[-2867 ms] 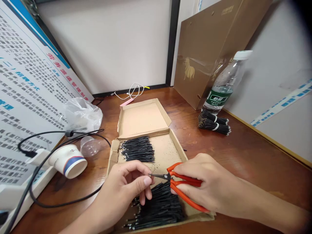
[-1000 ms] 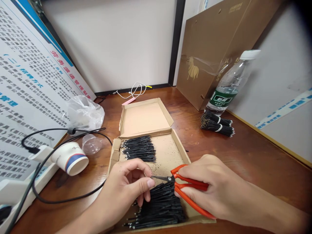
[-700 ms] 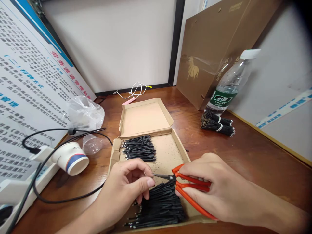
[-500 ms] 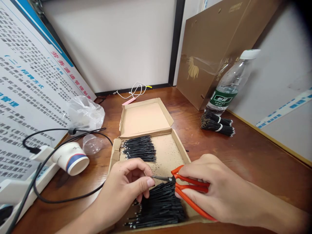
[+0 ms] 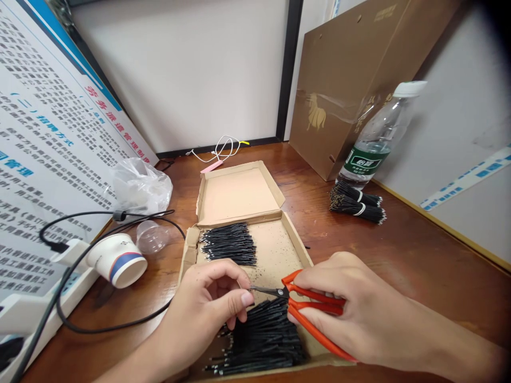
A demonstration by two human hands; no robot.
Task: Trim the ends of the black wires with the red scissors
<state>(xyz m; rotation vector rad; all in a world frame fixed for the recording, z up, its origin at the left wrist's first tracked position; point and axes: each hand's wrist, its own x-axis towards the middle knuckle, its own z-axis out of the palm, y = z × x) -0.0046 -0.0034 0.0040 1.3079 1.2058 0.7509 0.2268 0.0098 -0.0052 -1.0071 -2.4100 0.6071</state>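
Note:
My right hand (image 5: 339, 303) grips red-handled scissors (image 5: 319, 322), their dark blades pointing left over the cardboard box (image 5: 297, 242). The blade tips reach the fingertips of my left hand (image 5: 217, 300). Its thumb and forefinger are pinched together, with a small dark piece, likely a wire end, barely showing between them. Below my hands a pile of short black wires (image 5: 263, 340) lies in the box's near part. Another neat stack of black wires (image 5: 228, 243) lies in the far left of the box, and dark crumbs are scattered beside it.
Two banded wire bundles (image 5: 357, 203) lie by a water bottle (image 5: 365, 151) at right. On the left are a paper cup (image 5: 120, 260), a clear plastic cup (image 5: 151, 236), a plastic bag (image 5: 141, 183) and a black cable (image 5: 115, 327). A white cord (image 5: 223, 151) lies behind the box's lid.
Almost nothing differs. Both hands and the scissors keep nearly the same place, with the whole view shifted very slightly.

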